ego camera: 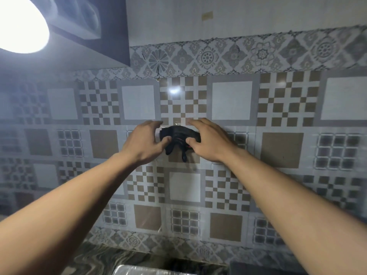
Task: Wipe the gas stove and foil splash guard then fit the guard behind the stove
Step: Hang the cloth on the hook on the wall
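A black cloth (179, 138) is bunched against the patterned tile wall (282, 147) at about chest height. My left hand (145, 143) grips its left end and my right hand (208, 141) grips its right end, fingers of both pressed to the wall above it. Loose ends of the cloth hang down between my hands. At the bottom edge a strip of silvery foil (139, 269), probably the splash guard, shows on the dark marbled counter (95, 259). The stove itself is hard to make out; a dark shape (258, 267) sits at bottom right.
A bright lamp (19, 24) glares at top left beside a dark hood or cabinet (99, 26). A decorative tile border (238, 54) runs above the checked tiles, with plain wall above it.
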